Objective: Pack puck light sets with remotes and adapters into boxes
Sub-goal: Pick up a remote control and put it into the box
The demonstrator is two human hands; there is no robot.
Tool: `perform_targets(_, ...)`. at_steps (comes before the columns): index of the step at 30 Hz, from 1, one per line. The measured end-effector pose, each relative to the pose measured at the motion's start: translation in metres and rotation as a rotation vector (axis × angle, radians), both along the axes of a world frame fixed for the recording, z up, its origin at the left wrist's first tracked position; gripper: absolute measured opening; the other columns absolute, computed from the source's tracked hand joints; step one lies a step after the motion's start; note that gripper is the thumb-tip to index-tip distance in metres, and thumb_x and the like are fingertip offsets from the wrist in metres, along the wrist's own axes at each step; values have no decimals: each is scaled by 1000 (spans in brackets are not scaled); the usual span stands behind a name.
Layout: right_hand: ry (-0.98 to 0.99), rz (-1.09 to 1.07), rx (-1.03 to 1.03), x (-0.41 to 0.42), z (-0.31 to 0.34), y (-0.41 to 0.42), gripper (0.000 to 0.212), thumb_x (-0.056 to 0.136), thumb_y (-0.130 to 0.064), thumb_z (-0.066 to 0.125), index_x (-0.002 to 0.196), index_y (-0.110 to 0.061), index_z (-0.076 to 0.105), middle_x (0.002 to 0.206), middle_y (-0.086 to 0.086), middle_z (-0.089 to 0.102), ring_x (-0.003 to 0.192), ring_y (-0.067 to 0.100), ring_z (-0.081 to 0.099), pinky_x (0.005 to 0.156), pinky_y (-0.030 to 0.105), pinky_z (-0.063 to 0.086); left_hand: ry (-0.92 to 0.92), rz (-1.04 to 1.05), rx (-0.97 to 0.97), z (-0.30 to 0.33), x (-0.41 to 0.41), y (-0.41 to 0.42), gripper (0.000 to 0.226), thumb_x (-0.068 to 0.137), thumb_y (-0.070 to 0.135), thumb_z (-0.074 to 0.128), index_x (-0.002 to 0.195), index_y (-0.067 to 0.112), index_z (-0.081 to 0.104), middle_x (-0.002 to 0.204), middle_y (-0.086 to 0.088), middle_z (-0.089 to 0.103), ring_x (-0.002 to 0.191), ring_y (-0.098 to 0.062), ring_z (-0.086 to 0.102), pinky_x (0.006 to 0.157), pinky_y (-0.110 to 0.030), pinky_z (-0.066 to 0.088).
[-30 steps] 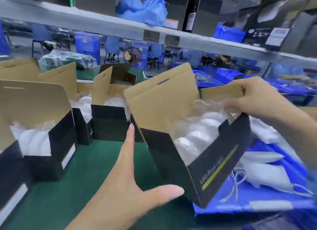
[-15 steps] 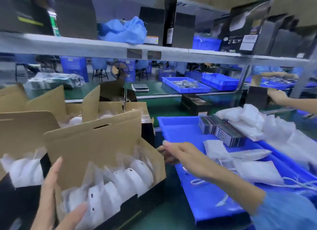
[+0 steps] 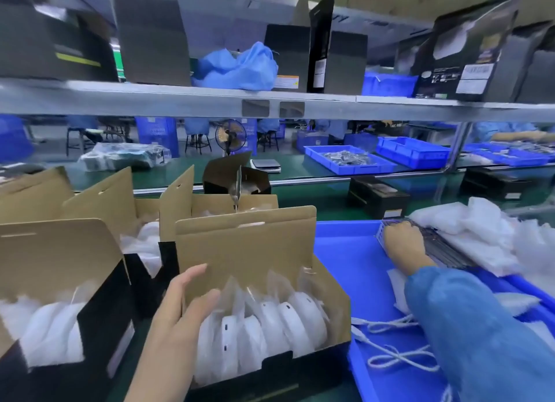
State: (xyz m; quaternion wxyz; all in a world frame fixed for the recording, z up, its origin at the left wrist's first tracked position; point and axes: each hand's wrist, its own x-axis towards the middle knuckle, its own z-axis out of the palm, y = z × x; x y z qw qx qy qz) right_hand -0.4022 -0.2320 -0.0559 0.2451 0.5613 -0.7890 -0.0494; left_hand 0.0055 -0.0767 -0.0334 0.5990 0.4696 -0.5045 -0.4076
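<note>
Cardboard, brown inside and black outside, is forming the open box (image 3: 270,326) sitting on the green desk (image 3: 318,203) in front of the person. About six white puck lights (image 3: 270,323), each in a clear bag, are standing on edge in a row inside it, dark slots showing on their rims. The left hand (image 3: 183,308) is holding the box's raised flap, thumb pressing the inner face and the other fingers lying straight behind it. Three more open boxes (image 3: 99,320) are standing to the left and behind, all showing white bagged contents. The right hand (image 3: 401,245), in a blue sleeve (image 3: 480,335), is resting on a row of dark remotes (image 3: 444,248) in the blue tray (image 3: 345,251) just right of the box; its fingers are curling over them, though I cannot tell whether they are gripping one. White bagged adapters (image 3: 477,230) and looped white cords (image 3: 399,356) are lying in the same tray.
</note>
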Motion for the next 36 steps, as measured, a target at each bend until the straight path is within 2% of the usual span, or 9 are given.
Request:
perform_targets(5, 164, 16, 107, 1, -8, -10, 21, 84, -14, 59, 102, -24, 64, 106, -6, 64, 107, 20, 53, 81, 28, 39, -91, 63, -24, -12, -10, -18, 24, 94, 29, 63, 96, 52, 67, 98, 21, 63, 109, -28, 56, 97, -52, 45)
perform_targets(8, 149, -61, 21, 2, -8, -6, 22, 89, -15, 54, 108, -22, 63, 112, -1, 60, 109, 20, 54, 85, 28, 43, -112, 74, -104, -15, -9, -20, 19, 82, 44, 57, 97, 47, 68, 100, 18, 65, 102, -4, 58, 87, -31, 44)
perform_targets(15, 100, -120, 124, 7, -6, -7, 26, 94, -17, 47, 113, -24, 63, 117, -4, 63, 109, 20, 61, 85, 30, 46, -180, 11, -169, -32, -1, -18, 51, 72, 61, 51, 121, 53, 58, 129, 33, 55, 121, 19, 44, 94, -28, 39)
perform_targets(18, -312, -86, -124, -1, 8, -7, 22, 93, -15, 51, 111, -13, 64, 113, 11, 66, 105, 30, 63, 82, 35, 50, -182, -43, -178, -36, 5, -18, 58, 71, 59, 56, 129, 52, 54, 137, 34, 49, 128, 17, 40, 94, -27, 38)
perform_targets(23, -1637, 405, -638, 34, 68, 32, 24, 96, -21, 59, 111, -5, 68, 99, 8, 69, 84, 16, 62, 69, 29, 43, -164, -103, -183, -37, 9, -19, 60, 70, 58, 58, 129, 52, 53, 136, 35, 49, 128, 18, 38, 94, -22, 36)
perform_targets(27, -1901, 866, -561, 90, 97, 90, 20, 100, -23, 48, 104, -13, 65, 98, -3, 74, 84, 7, 67, 69, 20, 53, -141, -113, -175, -38, 8, -15, 62, 69, 57, 58, 131, 52, 51, 137, 37, 46, 130, 18, 35, 95, -19, 34)
perform_targets(30, -1799, 1131, -353, 125, 101, 132, 21, 89, -29, 62, 107, -21, 71, 108, -2, 73, 98, 11, 68, 81, 21, 54, -158, -111, -186, -38, 9, -11, 62, 69, 57, 57, 131, 54, 50, 136, 39, 45, 128, 21, 35, 94, -17, 33)
perform_targets(33, -1359, 1151, -166, 161, 101, 148, 23, 86, -24, 66, 107, -31, 72, 105, -9, 73, 92, 9, 69, 78, 20, 54, -136, -106, -191, -38, 11, -8, 60, 71, 58, 57, 130, 52, 52, 138, 34, 47, 131, 17, 36, 97, -17, 32)
perform_targets(36, -797, 1045, -159, 191, 91, 141, 21, 89, -27, 68, 109, -21, 69, 97, -10, 71, 84, 14, 65, 75, 28, 50, -92, -115, -185, -37, 10, -5, 60, 75, 59, 56, 133, 47, 51, 141, 26, 49, 135, 8, 38, 102, -23, 33)
